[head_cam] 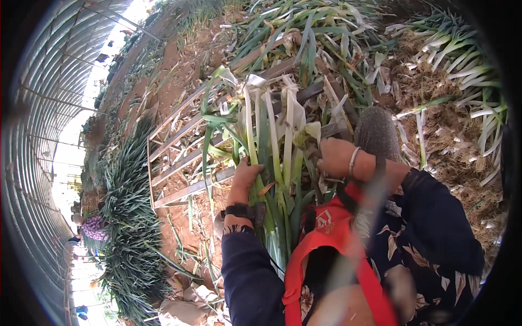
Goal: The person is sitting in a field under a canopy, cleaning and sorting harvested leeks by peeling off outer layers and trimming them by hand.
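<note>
Long green onion stalks (pixel 272 126), white at the root end and green lower down, lie side by side before me, their leaves running down against my body. At their left edge my left hand (pixel 246 176) grips a stalk, thumb across the green part. To the right of the bunch, my right hand (pixel 335 158) has its fingers closed on a drooping, withered outer leaf (pixel 310 157). A pale yellow-green leaf piece (pixel 310 132) shows just above those fingers. The fingertips of the right hand are partly hidden.
A slatted wooden frame (pixel 179 187) lies under the stalks amid leaf scraps. Loose leaves (pixel 269 45) are heaped beyond it. Rooted onions (pixel 461 69) lie on the right, and a large green pile (pixel 130 232) on the left. Another person (pixel 94 228) is farther off.
</note>
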`<state>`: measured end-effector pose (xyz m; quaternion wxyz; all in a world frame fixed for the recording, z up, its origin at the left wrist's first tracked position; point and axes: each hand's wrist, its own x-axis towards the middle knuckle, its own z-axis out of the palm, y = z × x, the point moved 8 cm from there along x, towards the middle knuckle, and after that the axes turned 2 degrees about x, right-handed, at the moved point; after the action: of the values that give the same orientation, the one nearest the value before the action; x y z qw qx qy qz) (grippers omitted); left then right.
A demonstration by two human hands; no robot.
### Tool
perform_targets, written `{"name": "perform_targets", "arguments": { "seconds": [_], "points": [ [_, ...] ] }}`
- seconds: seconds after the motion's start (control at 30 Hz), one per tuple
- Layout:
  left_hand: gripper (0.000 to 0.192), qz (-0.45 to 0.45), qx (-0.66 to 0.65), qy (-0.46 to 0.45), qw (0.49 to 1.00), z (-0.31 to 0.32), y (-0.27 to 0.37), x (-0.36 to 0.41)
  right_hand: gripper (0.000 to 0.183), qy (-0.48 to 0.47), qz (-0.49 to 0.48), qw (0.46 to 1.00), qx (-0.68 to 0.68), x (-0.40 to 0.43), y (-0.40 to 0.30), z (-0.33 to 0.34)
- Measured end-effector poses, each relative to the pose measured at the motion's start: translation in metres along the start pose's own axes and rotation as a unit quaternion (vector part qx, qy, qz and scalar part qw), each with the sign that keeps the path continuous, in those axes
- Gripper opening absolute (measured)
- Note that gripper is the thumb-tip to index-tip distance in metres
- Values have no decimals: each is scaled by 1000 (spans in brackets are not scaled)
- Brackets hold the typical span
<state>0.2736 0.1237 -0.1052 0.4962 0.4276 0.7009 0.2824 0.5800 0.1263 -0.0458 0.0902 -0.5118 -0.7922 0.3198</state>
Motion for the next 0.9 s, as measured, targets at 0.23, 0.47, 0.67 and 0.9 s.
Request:
{"name": "perform_targets", "arguments": {
  "seconds": [0.23,0.47,0.67,0.9],
  "points": [
    [43,-47,24,-7,999,-16,6,-6,34,34,56,997,33,29,14,-4],
    [42,-30,206,87,974,-82,27,-16,41,-147,-8,988,52,-84,-57,-9],
    [32,-15,19,88,996,-145,54,-59,39,-162,42,981,99,-45,-23,6],
    [31,-16,-147,48,988,-133,98,-116,45,195,43,976,-85,31,26,-19]
  ]
}}
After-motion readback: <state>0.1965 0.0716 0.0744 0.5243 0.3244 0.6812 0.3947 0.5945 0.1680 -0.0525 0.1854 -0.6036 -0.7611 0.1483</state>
